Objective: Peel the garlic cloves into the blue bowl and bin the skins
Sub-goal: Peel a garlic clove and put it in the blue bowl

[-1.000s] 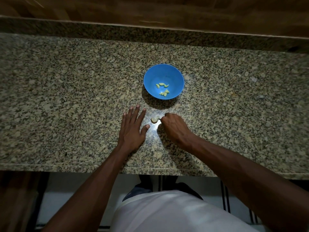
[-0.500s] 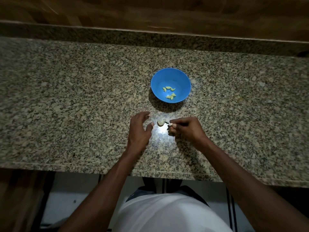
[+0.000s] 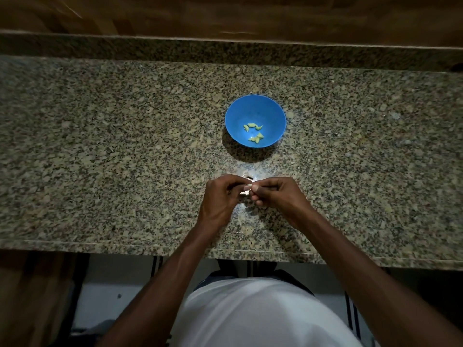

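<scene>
Just below the frame's centre, a garlic clove (image 3: 246, 191) is pinched between the left hand (image 3: 220, 199) and right hand (image 3: 278, 194): peeling is under way. Next, its skin must be stripped before dropping it into the blue bowl (image 3: 269, 108) above, beside the peeled cloves (image 3: 254, 132).

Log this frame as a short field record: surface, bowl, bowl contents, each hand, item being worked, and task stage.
surface: speckled granite counter
bowl: blue bowl, upright, beyond the hands
bowl contents: peeled cloves, several, in two small clusters
left hand: left hand pinches the garlic clove
right hand: right hand pinches the same clove from the other side
item worked: garlic clove, held between both hands' fingertips, mostly hidden
loose bit: pale scrap on the counter just beyond the hands
task stage: peeling under way; bin not in view
</scene>
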`<move>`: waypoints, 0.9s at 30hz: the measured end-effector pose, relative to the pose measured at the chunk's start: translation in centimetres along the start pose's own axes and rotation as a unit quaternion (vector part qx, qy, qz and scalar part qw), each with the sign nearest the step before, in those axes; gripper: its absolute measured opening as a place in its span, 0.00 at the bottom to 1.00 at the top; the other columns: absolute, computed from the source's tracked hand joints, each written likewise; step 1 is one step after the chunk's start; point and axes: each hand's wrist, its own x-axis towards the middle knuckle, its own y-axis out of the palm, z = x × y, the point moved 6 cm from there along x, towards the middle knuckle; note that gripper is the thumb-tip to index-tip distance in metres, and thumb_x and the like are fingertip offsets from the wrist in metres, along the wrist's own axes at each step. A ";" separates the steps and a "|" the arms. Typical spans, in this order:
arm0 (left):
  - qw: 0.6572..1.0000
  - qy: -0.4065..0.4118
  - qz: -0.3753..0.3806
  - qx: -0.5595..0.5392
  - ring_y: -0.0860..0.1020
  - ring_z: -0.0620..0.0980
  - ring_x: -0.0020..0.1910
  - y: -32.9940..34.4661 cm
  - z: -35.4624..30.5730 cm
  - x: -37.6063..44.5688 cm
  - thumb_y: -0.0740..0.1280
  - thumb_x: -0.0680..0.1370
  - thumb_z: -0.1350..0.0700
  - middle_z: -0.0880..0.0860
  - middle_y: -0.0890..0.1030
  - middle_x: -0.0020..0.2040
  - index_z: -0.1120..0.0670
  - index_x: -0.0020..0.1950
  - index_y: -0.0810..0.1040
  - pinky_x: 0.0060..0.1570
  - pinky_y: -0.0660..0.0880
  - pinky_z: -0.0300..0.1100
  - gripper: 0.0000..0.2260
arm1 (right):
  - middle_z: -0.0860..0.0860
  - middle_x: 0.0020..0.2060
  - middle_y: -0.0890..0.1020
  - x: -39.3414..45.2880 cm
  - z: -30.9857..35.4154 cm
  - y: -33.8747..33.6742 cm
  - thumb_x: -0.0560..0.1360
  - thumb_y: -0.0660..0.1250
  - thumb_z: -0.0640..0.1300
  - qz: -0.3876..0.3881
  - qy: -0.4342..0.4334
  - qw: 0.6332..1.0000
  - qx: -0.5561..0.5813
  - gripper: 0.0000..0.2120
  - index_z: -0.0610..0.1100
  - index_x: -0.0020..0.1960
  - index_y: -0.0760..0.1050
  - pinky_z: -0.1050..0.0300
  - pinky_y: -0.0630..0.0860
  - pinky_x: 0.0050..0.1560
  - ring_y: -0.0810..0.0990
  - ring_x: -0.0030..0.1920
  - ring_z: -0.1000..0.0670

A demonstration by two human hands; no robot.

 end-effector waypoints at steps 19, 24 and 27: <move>0.941 -0.273 0.009 -0.201 0.85 0.53 0.38 1.3 1.6 -1.7 0.77 0.76 0.63 0.57 0.88 0.39 0.61 0.49 0.88 0.48 0.84 0.56 0.04 | 0.47 0.41 0.87 -1.9 1.4 1.9 0.75 0.73 0.33 -0.155 -0.272 0.869 -0.383 0.05 0.41 0.47 0.86 0.51 0.80 0.41 0.84 0.40 0.49; 0.912 -0.327 0.053 -0.241 0.83 0.54 0.39 2.3 2.4 -1.9 0.74 0.77 0.65 0.62 0.87 0.42 0.61 0.47 0.88 0.53 0.83 0.55 0.03 | 0.46 0.41 0.85 -2.4 0.4 1.3 0.73 0.74 0.31 -0.157 -0.291 0.848 -0.413 0.07 0.40 0.48 0.83 0.50 0.78 0.41 0.81 0.41 0.46; 0.900 -0.344 0.085 -0.254 0.82 0.54 0.39 2.4 2.7 -2.0 0.72 0.78 0.66 0.66 0.86 0.45 0.62 0.46 0.87 0.43 0.81 0.46 0.04 | 0.48 0.42 0.85 -2.6 0.3 1.0 0.72 0.73 0.28 -0.128 -0.306 0.848 -0.415 0.10 0.41 0.48 0.83 0.51 0.79 0.43 0.81 0.41 0.49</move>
